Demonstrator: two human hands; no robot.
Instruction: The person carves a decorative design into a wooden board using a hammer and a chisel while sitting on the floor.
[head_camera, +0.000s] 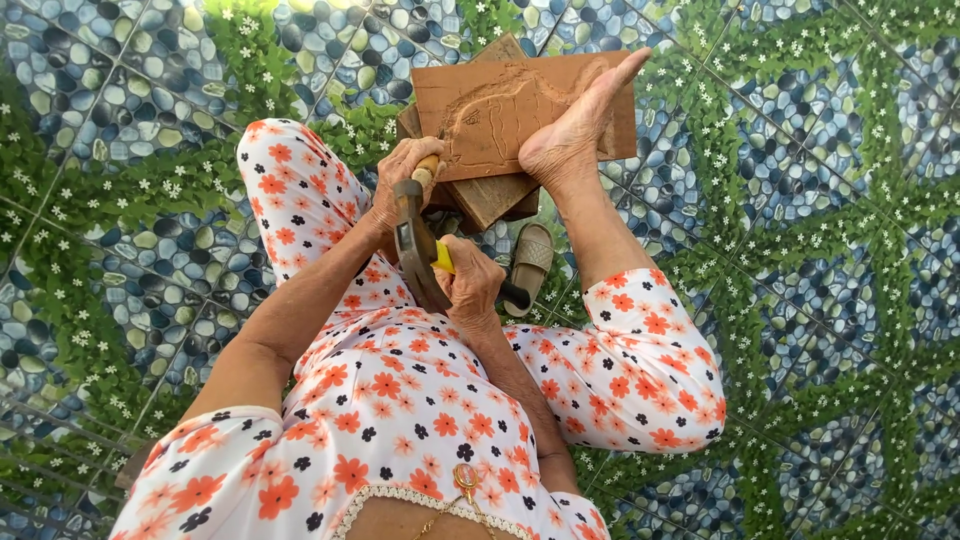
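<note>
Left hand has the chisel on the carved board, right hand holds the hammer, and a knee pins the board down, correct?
Not quite. In the head view a bare foot, not a knee, pins the carved board. The left hand does hold the chisel and the right hand the hammer.

the carved wooden board (500, 105) is reddish brown. the hammer (418, 255) has a yellow and black handle. the clothes (400, 400) are white with orange and black flowers, over blue pebble-patterned floor tiles (800, 250).

Bright, even daylight from above — no glare, only soft short shadows under the brown carved wooden board (520, 105) and beneath the arms. Sharp focus across the centre. Wide-lens bending toward the left and right edges, curving the grid of the blue pebble-patterned tiled floor (850, 300) — slight softness far out.
</note>
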